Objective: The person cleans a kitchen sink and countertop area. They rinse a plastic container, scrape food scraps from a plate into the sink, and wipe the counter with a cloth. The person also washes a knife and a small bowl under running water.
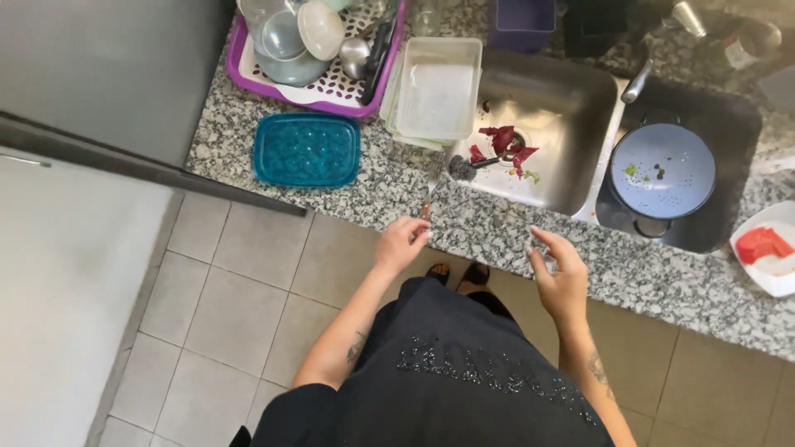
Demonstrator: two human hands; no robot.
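My left hand (pixel 401 243) reaches to the granite counter's (pixel 497 232) front edge. Its fingertips pinch the brown handle end of a knife (pixel 429 197), whose thin blade points away toward the sink. My right hand (pixel 556 271) hovers over the counter edge to the right, fingers spread, holding nothing. Just beyond the knife, a dark scrubber (pixel 464 168) lies on the rim of the steel sink (pixel 563 99), next to red vegetable scraps (pixel 502 145) in the basin.
A blue textured lid (pixel 306 150) and stacked clear containers (pixel 437 88) sit left of the sink. A purple dish rack (pixel 248 87) holds bowls. In the right basin a black pot holds a pale blue plate (pixel 662 170). A white plate (pixel 787 281) with red food sits at the far right.
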